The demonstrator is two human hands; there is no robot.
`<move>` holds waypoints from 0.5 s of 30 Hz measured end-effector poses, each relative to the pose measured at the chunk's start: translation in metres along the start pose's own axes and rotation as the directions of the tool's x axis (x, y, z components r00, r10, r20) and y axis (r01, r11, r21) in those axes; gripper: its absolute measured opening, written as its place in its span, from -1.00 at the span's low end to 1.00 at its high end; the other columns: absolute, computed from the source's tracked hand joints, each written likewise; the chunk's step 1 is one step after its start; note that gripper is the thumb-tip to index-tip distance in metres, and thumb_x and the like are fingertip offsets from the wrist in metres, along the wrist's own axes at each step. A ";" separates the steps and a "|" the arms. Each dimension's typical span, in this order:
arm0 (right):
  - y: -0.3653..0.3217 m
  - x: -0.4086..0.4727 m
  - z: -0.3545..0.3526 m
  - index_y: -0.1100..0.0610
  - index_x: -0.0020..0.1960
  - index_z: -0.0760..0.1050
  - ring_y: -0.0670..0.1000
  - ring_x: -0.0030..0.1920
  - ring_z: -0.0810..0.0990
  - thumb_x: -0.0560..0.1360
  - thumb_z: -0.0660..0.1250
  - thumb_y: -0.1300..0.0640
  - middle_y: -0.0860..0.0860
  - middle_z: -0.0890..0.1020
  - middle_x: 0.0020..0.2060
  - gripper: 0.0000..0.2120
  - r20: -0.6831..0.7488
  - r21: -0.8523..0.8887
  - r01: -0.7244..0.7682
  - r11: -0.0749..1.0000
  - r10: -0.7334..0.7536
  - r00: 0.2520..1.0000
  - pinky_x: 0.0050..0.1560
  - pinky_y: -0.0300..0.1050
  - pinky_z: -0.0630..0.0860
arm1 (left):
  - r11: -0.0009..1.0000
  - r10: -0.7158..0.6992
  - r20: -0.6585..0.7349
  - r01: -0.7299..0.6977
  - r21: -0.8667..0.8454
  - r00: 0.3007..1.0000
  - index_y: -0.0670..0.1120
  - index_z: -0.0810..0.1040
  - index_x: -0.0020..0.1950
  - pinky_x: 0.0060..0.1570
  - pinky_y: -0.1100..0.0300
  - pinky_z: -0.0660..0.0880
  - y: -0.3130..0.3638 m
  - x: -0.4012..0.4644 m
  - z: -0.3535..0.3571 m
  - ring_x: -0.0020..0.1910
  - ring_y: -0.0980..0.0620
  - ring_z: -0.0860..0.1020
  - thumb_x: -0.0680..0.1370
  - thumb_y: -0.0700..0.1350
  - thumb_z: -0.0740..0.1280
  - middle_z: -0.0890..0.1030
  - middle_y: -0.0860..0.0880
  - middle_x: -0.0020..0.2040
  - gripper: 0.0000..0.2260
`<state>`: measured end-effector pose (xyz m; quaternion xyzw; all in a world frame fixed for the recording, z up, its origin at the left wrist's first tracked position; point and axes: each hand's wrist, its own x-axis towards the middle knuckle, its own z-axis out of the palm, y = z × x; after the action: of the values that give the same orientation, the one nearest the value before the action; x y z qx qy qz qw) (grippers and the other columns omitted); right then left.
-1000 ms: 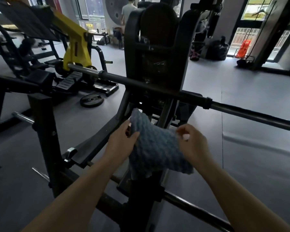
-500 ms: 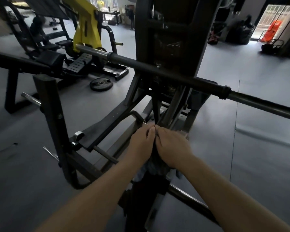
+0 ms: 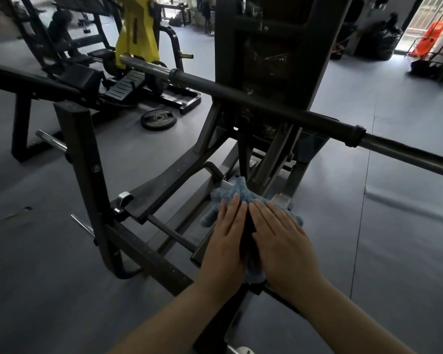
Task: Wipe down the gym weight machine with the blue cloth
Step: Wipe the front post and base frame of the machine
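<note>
The blue cloth (image 3: 234,194) lies draped over a dark beam of the black weight machine (image 3: 269,54), low in the middle of the view. My left hand (image 3: 226,238) and my right hand (image 3: 281,238) lie side by side on top of it, fingers straight, pressing it against the beam from either side. Cloth edges stick out beyond the fingertips and below the palms. A long steel bar (image 3: 266,104) of the machine crosses the view above my hands.
A loose weight plate (image 3: 159,119) lies on the grey floor to the left. A yellow and black machine (image 3: 136,31) stands behind it. Black frame posts (image 3: 81,154) rise at the left. Bags (image 3: 379,42) and an orange object (image 3: 430,37) sit far right.
The cloth was held up spread between both hands, then bunched under them. Now both hands lie flat on it against the lower beam, and the view has tilted down.
</note>
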<state>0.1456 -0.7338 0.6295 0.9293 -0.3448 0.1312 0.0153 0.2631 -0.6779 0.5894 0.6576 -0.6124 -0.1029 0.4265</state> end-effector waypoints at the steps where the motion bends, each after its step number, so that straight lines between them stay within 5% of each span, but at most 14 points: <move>1: 0.002 0.005 0.000 0.21 0.28 0.48 0.13 0.24 0.54 0.60 -0.05 0.00 0.14 0.57 0.22 -0.52 -0.011 0.022 -0.013 1.000 0.013 1.000 0.26 0.12 0.39 | 1.000 -0.022 0.018 0.022 -0.011 1.000 0.05 -0.02 0.51 0.45 0.00 0.07 0.001 0.007 -0.003 0.52 -0.01 -0.02 0.53 0.24 -0.01 0.00 0.11 0.52 -0.41; 5: 0.008 0.035 -0.015 0.07 0.41 0.32 0.05 0.29 0.47 0.62 -0.08 -0.06 0.05 0.47 0.33 -0.54 0.144 0.192 -0.077 0.978 0.050 0.988 0.34 -0.05 0.32 | 0.985 -0.133 0.112 0.143 -0.093 0.985 -0.14 0.26 0.46 0.41 0.16 0.23 0.001 0.043 -0.019 0.42 0.01 0.29 0.60 0.08 0.04 0.32 -0.10 0.44 -0.51; 9: 0.011 0.065 -0.022 -0.02 0.28 0.34 0.08 0.07 0.54 0.63 -0.04 -0.07 0.05 0.57 0.13 -0.68 0.343 0.293 -0.238 0.926 0.131 0.930 0.12 0.05 0.47 | 0.909 -0.250 0.210 0.304 -0.284 0.945 -0.13 0.47 0.29 0.27 0.16 0.38 -0.003 0.072 -0.030 0.21 0.00 0.48 0.64 -0.13 0.11 0.54 -0.11 0.20 -0.72; 12: 0.001 0.059 -0.014 -0.01 0.31 0.37 0.07 0.13 0.54 0.62 -0.10 -0.08 0.03 0.57 0.14 -0.59 0.207 0.183 -0.210 0.960 0.172 0.963 0.18 0.04 0.45 | 0.773 -0.354 0.165 0.387 -0.504 0.921 0.04 0.50 0.13 0.22 0.03 0.44 -0.003 0.064 -0.021 0.12 0.05 0.53 0.60 0.02 0.10 0.57 -0.02 0.08 -0.77; 15: -0.005 0.039 -0.006 0.12 0.35 0.43 0.11 0.31 0.46 0.56 -0.07 -0.07 0.08 0.53 0.28 -0.48 -0.079 -0.054 -0.052 0.997 0.048 0.996 0.35 0.09 0.30 | 0.744 -0.358 0.017 0.296 -0.599 0.934 0.09 0.38 0.27 0.20 0.23 0.44 0.004 0.038 -0.006 0.17 0.21 0.50 0.62 0.01 0.05 0.50 0.09 0.18 -0.74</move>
<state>0.1757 -0.7542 0.6452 0.9138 -0.3706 0.1580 0.0517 0.2731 -0.7085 0.6100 0.5926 -0.4024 -0.3293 0.6152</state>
